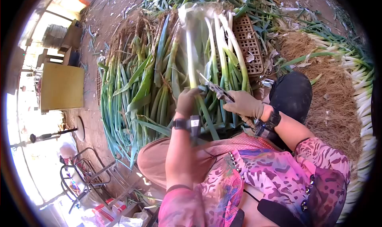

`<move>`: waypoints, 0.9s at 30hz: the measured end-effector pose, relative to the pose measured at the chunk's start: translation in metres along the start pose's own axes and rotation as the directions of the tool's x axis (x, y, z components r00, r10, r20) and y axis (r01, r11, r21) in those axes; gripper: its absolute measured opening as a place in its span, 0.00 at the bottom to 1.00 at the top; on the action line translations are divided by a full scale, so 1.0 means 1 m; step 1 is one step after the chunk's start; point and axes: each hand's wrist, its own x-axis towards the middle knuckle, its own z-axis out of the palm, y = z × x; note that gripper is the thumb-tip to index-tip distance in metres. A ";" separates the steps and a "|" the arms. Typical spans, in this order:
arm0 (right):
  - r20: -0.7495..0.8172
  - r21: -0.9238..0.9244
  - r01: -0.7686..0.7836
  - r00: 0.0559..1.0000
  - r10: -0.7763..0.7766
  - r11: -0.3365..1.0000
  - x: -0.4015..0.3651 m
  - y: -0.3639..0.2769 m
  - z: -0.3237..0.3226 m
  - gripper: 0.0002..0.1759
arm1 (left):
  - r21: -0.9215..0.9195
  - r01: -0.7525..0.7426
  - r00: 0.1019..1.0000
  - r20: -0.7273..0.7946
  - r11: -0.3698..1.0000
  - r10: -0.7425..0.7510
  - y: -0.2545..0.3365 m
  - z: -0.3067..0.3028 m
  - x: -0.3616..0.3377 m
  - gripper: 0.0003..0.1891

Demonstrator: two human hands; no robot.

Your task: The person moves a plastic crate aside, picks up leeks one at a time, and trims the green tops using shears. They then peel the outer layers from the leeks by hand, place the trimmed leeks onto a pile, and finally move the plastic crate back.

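Observation:
My left hand (186,102), in a tan glove, is closed round a long green onion (190,56) where its white shank turns green. The root end points away from me and is blurred by pale, loose skin. In my right hand (243,103), also gloved, is a metal air blow gun (215,88) with a thin nozzle pointing toward the onion's shank. A hose runs back under my right wrist. Several peeled green onions (231,38) with white shanks lie just right of the held one. Unpeeled green onions (137,72) with brown roots are piled to the left.
A tan plastic crate (247,44) sits under the peeled onions. Cut roots (332,95) heap up on the right, beside a long row of white-shanked onions (360,95). A yellow board (61,87) and a metal-framed chair (85,173) stand at the left.

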 end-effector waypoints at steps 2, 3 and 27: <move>-0.054 -0.065 0.064 0.996 -0.068 0.996 0.016 0.021 0.011 0.21 | 0.230 -0.145 0.989 0.030 0.962 0.142 -0.012 0.001 -0.009 0.16; -0.083 -0.099 0.095 0.991 -0.103 0.991 0.025 0.028 0.011 0.20 | 0.154 -0.118 0.993 0.024 0.981 0.116 -0.013 0.012 -0.013 0.16; -0.119 -0.271 -0.238 0.970 0.213 0.933 0.105 -0.005 -0.037 0.32 | 0.943 -0.192 0.841 0.015 0.272 0.542 0.014 0.030 0.024 0.21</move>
